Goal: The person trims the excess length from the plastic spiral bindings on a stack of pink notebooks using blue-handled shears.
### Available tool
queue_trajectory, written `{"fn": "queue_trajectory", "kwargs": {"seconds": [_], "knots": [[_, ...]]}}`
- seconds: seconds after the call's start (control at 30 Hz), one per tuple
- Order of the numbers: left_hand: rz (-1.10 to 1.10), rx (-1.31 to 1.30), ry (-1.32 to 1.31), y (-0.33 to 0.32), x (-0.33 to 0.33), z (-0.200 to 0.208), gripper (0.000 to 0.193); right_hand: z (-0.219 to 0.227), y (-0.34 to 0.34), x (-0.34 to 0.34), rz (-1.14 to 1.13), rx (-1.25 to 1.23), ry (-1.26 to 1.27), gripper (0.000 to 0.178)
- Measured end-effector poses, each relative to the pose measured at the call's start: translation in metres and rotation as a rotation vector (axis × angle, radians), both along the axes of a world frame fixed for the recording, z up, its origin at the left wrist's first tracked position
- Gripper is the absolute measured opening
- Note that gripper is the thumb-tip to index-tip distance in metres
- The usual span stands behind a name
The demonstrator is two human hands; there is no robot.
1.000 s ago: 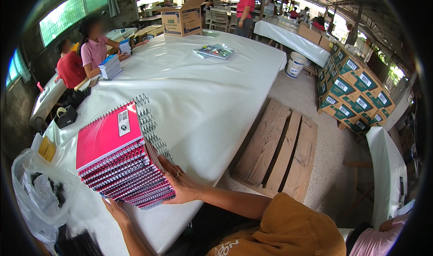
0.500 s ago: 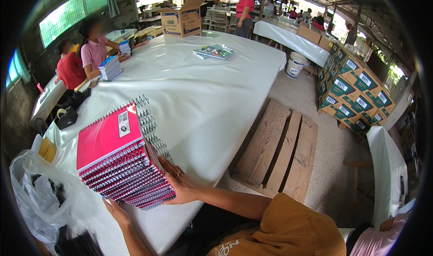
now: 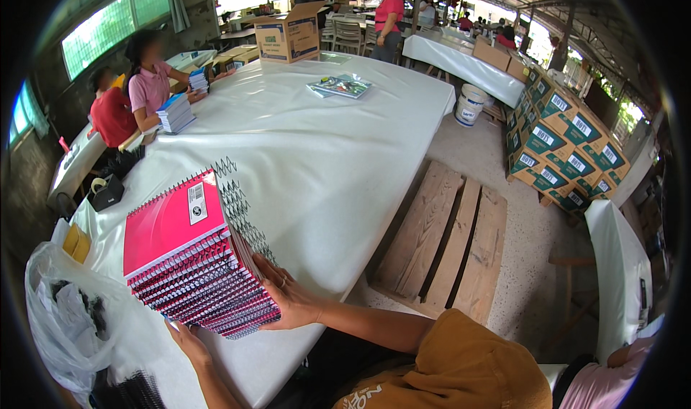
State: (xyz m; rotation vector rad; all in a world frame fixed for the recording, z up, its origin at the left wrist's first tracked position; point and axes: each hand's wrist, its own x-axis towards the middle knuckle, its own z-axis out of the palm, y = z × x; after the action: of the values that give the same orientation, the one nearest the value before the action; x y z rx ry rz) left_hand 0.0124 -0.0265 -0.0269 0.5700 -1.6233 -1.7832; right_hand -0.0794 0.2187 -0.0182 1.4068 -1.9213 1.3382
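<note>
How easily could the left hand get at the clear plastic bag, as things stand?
Probably yes: the left hand is at the near edge of the notebook stack, and only white tabletop shows between it and the plastic bag.

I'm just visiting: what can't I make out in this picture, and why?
Head view: Notebook stack: the top notebook's pages, hidden by its closed cover.
Head view: Left hand: its full grip, unclear where the fingers meet the stack's lower edge.
Head view: Cardboard box: its inside, hidden by its walls and flaps.
Head view: Pink sleeve: the rest of its wearer, cut off by the picture's edge.
</note>
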Motion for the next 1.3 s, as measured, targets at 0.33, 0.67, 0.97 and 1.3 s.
{"fn": "queue_trajectory", "kwargs": {"seconds": [0.33, 0.67, 0.97, 1.3], "knots": [[-0.026, -0.006, -0.021, 0.002, 0.001, 0.005, 0.049, 0.000, 0.000, 0.000, -0.001, -0.009, 0.011, 0.126], [-0.019, -0.010, -0.024, 0.002, 0.001, 0.006, 0.050, 0.000, 0.000, 0.000, 0.003, -0.012, -0.001, 0.126], [-0.009, -0.003, -0.029, 0.001, 0.001, 0.005, 0.051, 0.000, -0.001, 0.000, 0.007, -0.030, 0.006, 0.123], [-0.002, 0.004, -0.022, 0.003, 0.000, 0.006, 0.050, -0.001, -0.001, -0.001, 0.005, -0.047, 0.018, 0.123]]}}
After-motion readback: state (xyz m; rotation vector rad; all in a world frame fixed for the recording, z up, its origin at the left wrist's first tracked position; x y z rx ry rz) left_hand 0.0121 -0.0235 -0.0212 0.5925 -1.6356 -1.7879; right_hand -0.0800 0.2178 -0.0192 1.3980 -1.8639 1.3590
